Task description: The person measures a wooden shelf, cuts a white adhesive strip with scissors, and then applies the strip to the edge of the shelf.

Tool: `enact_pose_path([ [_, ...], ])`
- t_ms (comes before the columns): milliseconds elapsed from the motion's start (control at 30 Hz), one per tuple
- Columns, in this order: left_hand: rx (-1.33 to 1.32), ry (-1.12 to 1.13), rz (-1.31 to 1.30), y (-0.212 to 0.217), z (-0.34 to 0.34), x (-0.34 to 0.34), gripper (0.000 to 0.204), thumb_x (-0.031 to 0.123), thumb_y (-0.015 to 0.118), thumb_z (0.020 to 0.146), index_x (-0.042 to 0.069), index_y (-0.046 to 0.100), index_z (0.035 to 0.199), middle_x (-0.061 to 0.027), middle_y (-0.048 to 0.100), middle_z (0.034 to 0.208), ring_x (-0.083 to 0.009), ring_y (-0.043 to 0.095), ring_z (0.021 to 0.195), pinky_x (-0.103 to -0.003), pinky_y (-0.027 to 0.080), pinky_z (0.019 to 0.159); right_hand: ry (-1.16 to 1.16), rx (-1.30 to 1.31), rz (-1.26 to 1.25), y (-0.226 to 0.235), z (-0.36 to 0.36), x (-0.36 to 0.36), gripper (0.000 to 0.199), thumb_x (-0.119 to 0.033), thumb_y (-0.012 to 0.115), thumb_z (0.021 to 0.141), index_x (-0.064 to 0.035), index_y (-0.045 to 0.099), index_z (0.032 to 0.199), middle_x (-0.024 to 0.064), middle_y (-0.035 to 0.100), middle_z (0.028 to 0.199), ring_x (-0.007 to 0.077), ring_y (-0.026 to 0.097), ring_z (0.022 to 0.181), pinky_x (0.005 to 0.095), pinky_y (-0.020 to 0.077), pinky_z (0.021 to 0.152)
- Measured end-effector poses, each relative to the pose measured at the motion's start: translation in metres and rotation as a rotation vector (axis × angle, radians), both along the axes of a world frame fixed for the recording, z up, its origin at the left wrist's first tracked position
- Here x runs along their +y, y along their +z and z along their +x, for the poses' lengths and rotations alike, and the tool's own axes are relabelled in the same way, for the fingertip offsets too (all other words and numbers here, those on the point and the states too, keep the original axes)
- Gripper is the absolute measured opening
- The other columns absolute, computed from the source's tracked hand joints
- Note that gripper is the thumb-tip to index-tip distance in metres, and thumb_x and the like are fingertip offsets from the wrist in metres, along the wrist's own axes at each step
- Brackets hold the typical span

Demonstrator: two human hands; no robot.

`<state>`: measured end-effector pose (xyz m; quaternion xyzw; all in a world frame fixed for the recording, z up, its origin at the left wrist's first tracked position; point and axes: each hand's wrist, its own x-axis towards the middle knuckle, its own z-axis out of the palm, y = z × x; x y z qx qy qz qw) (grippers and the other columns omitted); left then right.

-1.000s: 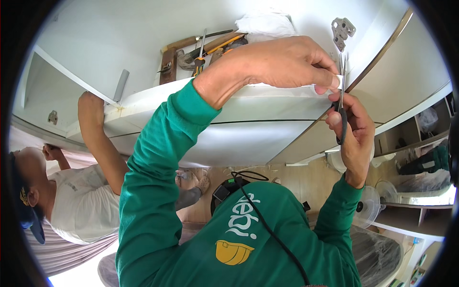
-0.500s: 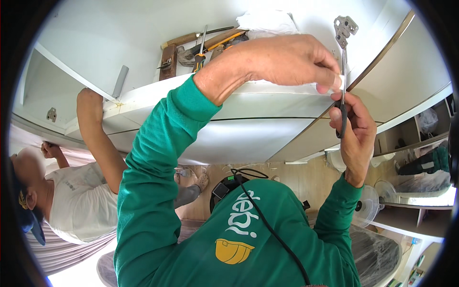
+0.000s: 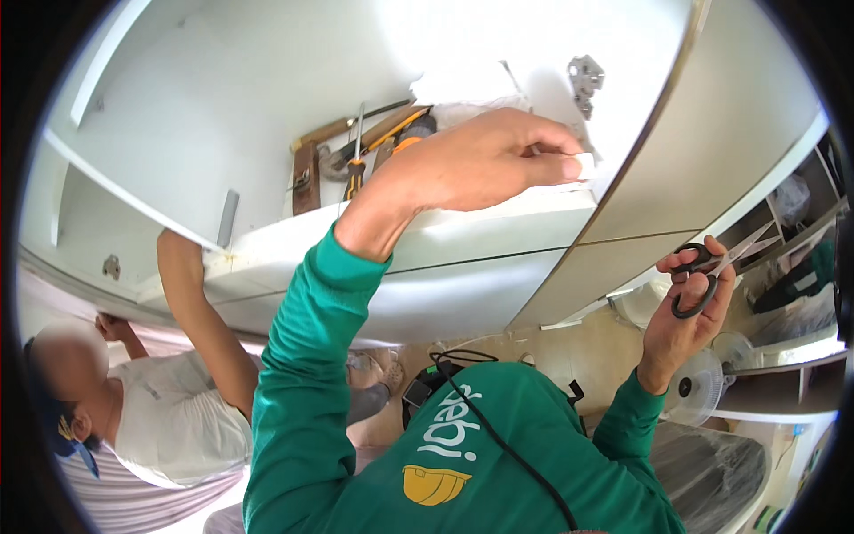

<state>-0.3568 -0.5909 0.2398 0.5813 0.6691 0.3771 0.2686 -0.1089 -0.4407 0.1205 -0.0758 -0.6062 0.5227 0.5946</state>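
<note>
My left hand [image 3: 471, 165] reaches over the front edge of the white cabinet [image 3: 480, 254]. Its thumb and fingers pinch a small white piece [image 3: 584, 165], whose kind I cannot make out, close to the cabinet's right side wall. Off to the right, my right hand [image 3: 685, 325] has its fingers in and around the black handles of a pair of scissors [image 3: 702, 260]. The scissors' metal blades point up and away to the right, slightly apart. A metal hinge [image 3: 585, 82] is fixed on the cabinet's inner wall, beyond my left fingertips.
Several tools lie in the cabinet: a screwdriver [image 3: 356, 165], a hammer [image 3: 334, 165] and a wooden plane [image 3: 306, 182]. A white bundle [image 3: 467, 84] sits behind them. At left, a co-worker [image 3: 178, 400] rests an arm on the cabinet edge. A fan [image 3: 689, 387] stands at lower right.
My right hand has moved right and down with the scissors, away from the cabinet wall and the white piece. My left hand still pinches that piece. The view has shifted somewhat.
</note>
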Motion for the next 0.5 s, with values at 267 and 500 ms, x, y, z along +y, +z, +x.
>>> enact_pose_path([
  [267, -0.197, 0.133, 0.001, 0.014, 0.007, -0.011, 0.050, 0.028, 0.077, 0.101, -0.003, 0.061, 0.137, -0.0041, 0.069, 0.109, -0.0108, 0.063, 0.100, -0.027, 0.051, 0.090, 0.091, -0.018, -0.106, -0.015, 0.007, 0.012, 0.055, -0.030, 0.075, 0.102, 0.0021, 0.055, 0.142, 0.0084, 0.064, 0.113, 0.0173, 0.064, 0.103, 0.0349, 0.0537, 0.094],
  [500, -0.008, 0.110, -0.037, 0.013, 0.001, -0.014, 0.041, 0.020, 0.083, 0.095, 0.001, 0.069, 0.129, -0.0005, 0.067, 0.104, -0.0090, 0.060, 0.095, -0.026, 0.051, 0.087, 0.197, -0.085, -0.187, -0.032, 0.000, 0.017, 0.048, -0.022, 0.072, 0.104, 0.0008, 0.055, 0.143, 0.0062, 0.064, 0.113, 0.0128, 0.062, 0.106, 0.0299, 0.0530, 0.098],
])
